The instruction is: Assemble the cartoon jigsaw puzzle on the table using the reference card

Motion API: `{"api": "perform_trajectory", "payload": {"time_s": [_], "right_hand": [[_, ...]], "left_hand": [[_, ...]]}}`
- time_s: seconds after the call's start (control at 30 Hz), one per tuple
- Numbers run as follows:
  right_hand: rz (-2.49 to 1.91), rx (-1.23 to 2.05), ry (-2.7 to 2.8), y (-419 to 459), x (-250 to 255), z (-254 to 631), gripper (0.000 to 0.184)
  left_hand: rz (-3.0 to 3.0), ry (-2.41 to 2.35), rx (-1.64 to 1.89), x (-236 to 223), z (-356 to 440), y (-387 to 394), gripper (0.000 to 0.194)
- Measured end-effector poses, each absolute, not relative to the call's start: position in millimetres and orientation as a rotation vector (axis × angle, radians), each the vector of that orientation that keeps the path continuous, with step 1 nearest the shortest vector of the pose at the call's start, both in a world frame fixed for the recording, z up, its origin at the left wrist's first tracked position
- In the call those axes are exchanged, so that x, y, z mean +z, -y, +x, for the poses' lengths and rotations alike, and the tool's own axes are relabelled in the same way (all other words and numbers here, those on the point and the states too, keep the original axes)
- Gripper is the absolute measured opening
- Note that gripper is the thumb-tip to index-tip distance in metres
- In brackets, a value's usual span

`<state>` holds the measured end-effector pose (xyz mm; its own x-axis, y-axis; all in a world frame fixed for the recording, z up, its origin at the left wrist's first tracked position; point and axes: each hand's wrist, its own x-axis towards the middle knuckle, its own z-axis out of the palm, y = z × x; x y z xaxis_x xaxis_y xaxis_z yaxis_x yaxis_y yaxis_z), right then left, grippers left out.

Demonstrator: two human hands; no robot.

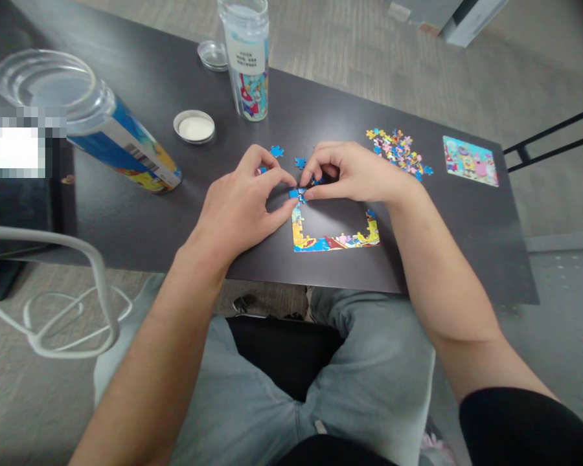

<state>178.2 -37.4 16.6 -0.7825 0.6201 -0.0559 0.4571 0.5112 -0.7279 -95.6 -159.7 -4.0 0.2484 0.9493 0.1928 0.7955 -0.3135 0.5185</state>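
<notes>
I've got the left hand (245,204) and right hand (347,175) almost together, each pinching at blue jigsaw pieces (295,194) at the far end of the puzzle border's (337,243) left side. Looks like edge-joining to me: three sides laid on the black table (267,255), far side open. This calls for lining up tab and socket, then light pressure, without skewing that narrow left strip.
</notes>
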Motion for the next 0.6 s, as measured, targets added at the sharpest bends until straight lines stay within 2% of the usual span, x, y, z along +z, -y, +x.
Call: {"api": "perform_trajectory", "payload": {"time_s": [0.13,0.4,0.6], "right_hand": [[-1.03,1.119,2.465,40.5,23.3,177.3,0.046],[-0.943,1.161,2.524,43.0,19.1,169.3,0.048],[-1.069,1.071,2.402,37.1,20.4,183.8,0.053]], "left_hand": [[2.204,-1.602,0.673,-1.4,-94.7,160.9,0.029],[2.201,-1.608,0.644,-2.3,-94.2,159.8,0.026],[2.194,-1.602,0.669,-1.6,-93.8,161.1,0.026]]}}
